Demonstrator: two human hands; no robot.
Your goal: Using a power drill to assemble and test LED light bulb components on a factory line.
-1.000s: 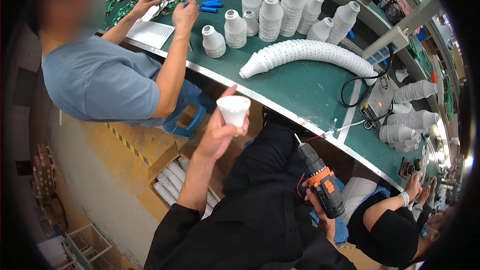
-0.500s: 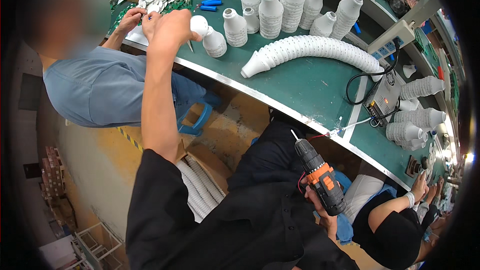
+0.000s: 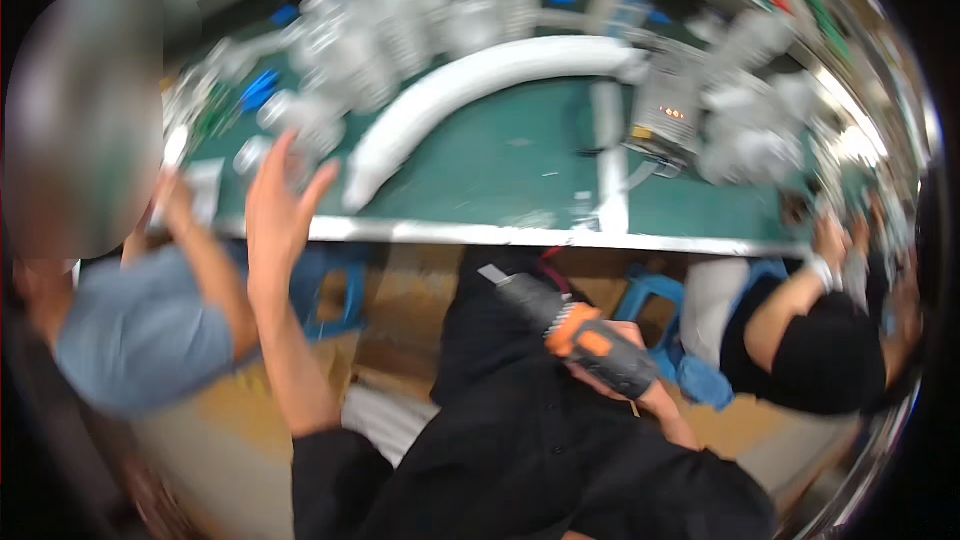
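Note:
My left hand (image 3: 280,200) is raised over the left part of the green workbench (image 3: 520,155), fingers and thumb spread with nothing in them. Right beside it, partly behind the fingers, are blurred white plastic cup-shaped housings (image 3: 300,118). A cordless drill (image 3: 605,350), black and orange, is gripped in my right hand (image 3: 630,334) in front of my body, below the bench edge. Its bit end points up and to the left. On the bench curves a long row of nested white housings (image 3: 470,80), its near end just right of my left hand.
Stacks of white housings (image 3: 370,40) stand along the back. A metal power supply box (image 3: 665,110) with lit red lights sits right of centre, near more housings (image 3: 750,130). A co-worker in blue-grey (image 3: 150,320) is at left, another in black (image 3: 815,350) at right.
My view has turned and blurred. My left hand has come away from the round white piece it was on, and its fingers have opened. The drill stays in my right hand.

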